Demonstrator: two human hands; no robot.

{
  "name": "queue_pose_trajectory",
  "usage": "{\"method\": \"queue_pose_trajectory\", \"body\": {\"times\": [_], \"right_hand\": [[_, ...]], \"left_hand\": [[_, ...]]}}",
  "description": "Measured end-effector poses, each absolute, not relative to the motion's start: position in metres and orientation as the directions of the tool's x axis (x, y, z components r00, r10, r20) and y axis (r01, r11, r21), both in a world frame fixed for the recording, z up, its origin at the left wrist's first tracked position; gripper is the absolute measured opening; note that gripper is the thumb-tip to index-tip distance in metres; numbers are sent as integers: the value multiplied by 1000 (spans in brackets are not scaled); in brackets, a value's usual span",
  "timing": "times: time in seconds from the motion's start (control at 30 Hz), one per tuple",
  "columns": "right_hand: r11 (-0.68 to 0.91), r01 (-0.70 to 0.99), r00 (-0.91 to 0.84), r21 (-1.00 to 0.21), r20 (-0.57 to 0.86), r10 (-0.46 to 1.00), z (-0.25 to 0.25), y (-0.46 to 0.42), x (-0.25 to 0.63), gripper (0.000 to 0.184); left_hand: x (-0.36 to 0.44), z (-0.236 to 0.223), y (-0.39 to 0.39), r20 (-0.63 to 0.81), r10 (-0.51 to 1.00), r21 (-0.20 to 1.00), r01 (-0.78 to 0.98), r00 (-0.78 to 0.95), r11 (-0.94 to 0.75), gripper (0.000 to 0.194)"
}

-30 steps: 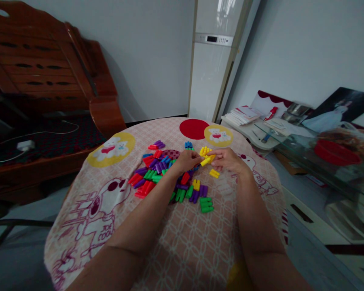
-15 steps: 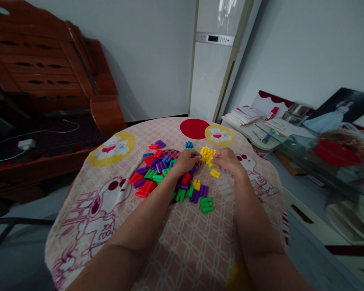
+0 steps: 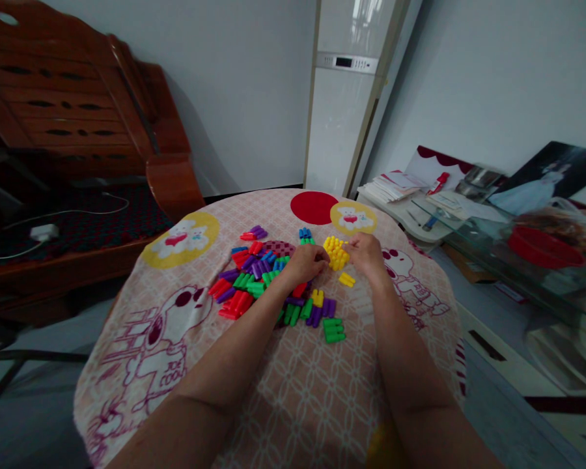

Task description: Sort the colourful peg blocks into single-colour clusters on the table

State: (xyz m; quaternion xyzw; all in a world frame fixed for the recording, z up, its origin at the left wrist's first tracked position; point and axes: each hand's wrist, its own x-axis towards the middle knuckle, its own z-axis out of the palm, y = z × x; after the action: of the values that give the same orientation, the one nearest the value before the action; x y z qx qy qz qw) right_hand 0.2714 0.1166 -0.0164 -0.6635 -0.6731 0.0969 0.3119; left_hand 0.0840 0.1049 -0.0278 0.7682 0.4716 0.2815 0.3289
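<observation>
Yellow block is down among its fellows

A second ago we had a yellow block between both hands; now the yellow cluster (image 3: 336,257) stands exposed between them on the cloth-covered table (image 3: 297,391), so we judge that this piece has joined the group. A loose yellow block (image 3: 346,280) lies just in front of it, and another yellow block (image 3: 317,298) sits at the near edge of the mixed heap of toy blocks (image 3: 258,268).

Our right hand (image 3: 364,251), spread flatter before, is now curled, its fingertips at the cluster's right side; we cannot tell whether they pinch a block. Our left hand (image 3: 310,262) is bent inward, thumb and fingers close together beside the cluster's left side, and whatever it may hold is hidden. Both forearms reach forward from the near edge, the left one slanting across in front of the heap
</observation>
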Motion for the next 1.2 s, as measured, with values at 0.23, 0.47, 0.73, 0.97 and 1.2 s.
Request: {"method": "queue_pose_trajectory", "body": {"times": [0.23, 0.47, 0.73, 0.97, 1.2], "right_hand": [[6, 623, 269, -783, 222, 937, -7, 118, 296, 17], [-2, 556, 249, -831, 165, 954, -7, 114, 294, 17], [21, 536, 172, -844, 134, 976, -12, 115, 294, 18], [-63, 554, 152, -830, 26, 988, -7, 111, 294, 15], [-87, 585, 3, -807, -105, 994, -4, 107, 294, 19]], "left_hand": [[122, -39, 78, 142, 727, 395, 634, 672, -664, 36], [134, -39, 71, 68, 736, 236, 706, 673, -667, 29], [138, -47, 76, 56, 780, 231, 752, 624, -618, 27], [117, -35, 83, 77, 805, 430, 709, 588, -559, 21], [82, -16, 101, 158, 855, 702, 553, 493, -449, 17]]}}
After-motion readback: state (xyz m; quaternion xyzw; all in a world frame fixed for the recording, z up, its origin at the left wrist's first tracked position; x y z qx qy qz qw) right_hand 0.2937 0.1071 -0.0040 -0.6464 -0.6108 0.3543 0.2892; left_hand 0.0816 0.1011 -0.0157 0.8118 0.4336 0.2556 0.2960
